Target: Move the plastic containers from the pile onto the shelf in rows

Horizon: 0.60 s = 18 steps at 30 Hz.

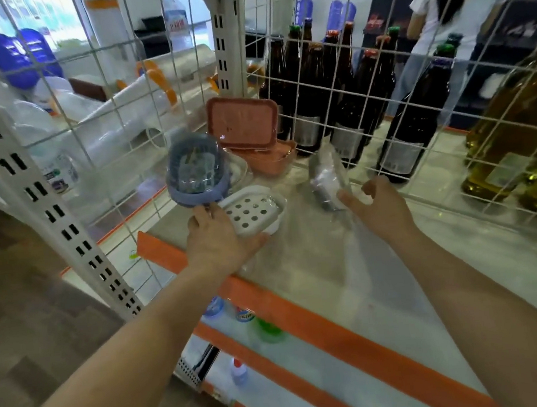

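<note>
A white plastic soap dish [254, 209] with round holes lies near the front left of the shelf [316, 264]; my left hand [218, 238] grips its near edge. Just behind it a blue oval container [196, 174] stands tilted on its side. Further back a pink rectangular container [242, 123] leans upright over another pink one [272, 161]. My right hand [376, 205] reaches toward a clear plastic-wrapped item [327, 177] on the shelf, fingers spread, thumb touching it.
A white wire grid [362, 70] backs the shelf, with dark glass bottles [348, 95] and yellow oil bottles [519, 143] behind it. Rolls of plastic wrap [137, 104] lie to the left. A person [459, 17] stands behind. Lower shelves hold small bottles [238, 370].
</note>
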{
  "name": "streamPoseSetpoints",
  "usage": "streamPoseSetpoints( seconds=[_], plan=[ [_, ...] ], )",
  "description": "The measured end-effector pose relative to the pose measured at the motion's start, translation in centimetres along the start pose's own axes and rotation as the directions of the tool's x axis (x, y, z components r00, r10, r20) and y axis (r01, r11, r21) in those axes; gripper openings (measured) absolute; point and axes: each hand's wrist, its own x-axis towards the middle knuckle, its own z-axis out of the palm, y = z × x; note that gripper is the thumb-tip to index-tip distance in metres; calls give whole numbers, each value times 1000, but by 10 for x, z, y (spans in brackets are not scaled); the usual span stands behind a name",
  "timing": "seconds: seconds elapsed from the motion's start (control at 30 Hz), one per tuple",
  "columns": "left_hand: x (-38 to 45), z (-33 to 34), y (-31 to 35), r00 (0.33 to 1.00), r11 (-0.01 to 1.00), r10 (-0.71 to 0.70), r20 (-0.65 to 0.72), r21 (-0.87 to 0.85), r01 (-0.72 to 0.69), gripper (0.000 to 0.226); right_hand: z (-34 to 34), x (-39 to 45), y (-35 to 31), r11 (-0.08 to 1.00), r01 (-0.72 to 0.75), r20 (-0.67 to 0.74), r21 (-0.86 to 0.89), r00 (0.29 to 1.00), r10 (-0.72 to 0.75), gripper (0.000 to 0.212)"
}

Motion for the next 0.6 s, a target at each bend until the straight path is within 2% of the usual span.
streamPoseSetpoints(
  seconds=[0.13,0.33,0.6],
  plan=[
    [2,-1,0,1000,1000,-9,16,25,9,109,5,1,-7,996,21,17,84,1000,-22,75],
    [-1,-2,1,999,999,-28,-21,45,29,108,28,11,-27,994,44,98,97,994,-53,80],
    [1,-2,-2,999,999,-47,20,-1,47,112,54,17,-39,996,-84,83,-22,993,86,99]
  ],
)
